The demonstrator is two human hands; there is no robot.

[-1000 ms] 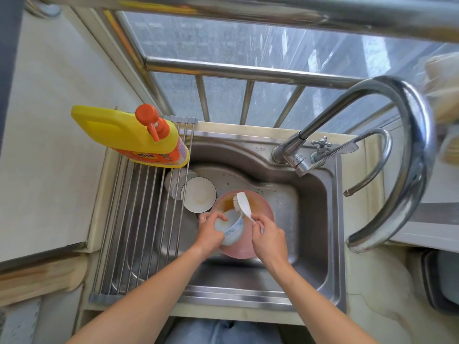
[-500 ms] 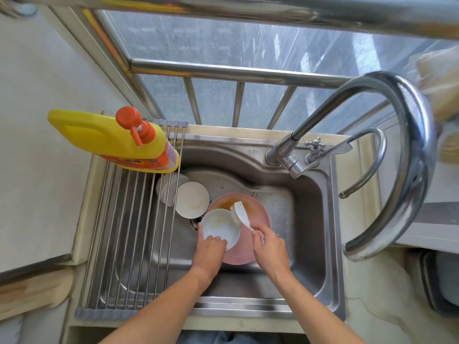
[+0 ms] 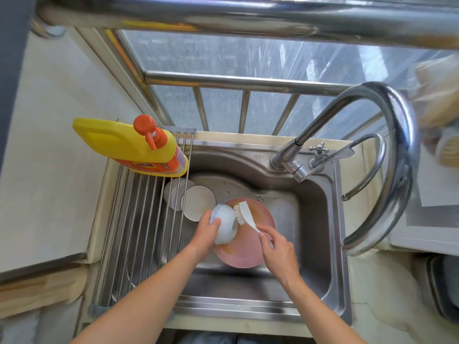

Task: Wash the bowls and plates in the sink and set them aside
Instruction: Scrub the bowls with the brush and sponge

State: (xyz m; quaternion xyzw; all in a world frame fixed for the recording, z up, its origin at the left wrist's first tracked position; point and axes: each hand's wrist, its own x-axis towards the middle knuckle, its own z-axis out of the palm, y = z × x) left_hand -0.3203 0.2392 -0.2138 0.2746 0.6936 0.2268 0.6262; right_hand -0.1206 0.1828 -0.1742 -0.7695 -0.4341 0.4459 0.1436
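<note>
A pale blue bowl (image 3: pixel 224 225) is being gripped by the left hand (image 3: pixel 207 232) and scrubbed with a brush (image 3: pixel 244 214) held by the right hand (image 3: pixel 278 252); the pink plate (image 3: pixel 248 252) and white dishes (image 3: pixel 198 202) at frame centre are apparently awaiting washing.

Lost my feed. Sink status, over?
Left hand grips pale blue bowl. Right hand grips dish brush, bristles on bowl. Pink plate beneath.

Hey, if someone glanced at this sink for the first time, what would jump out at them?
Probably the yellow detergent bottle on the drying rack at the left. Then the big curved chrome faucet at the right, and mid-sink both hands: left hand holding a pale blue bowl, right hand scrubbing it with a white brush.
</note>
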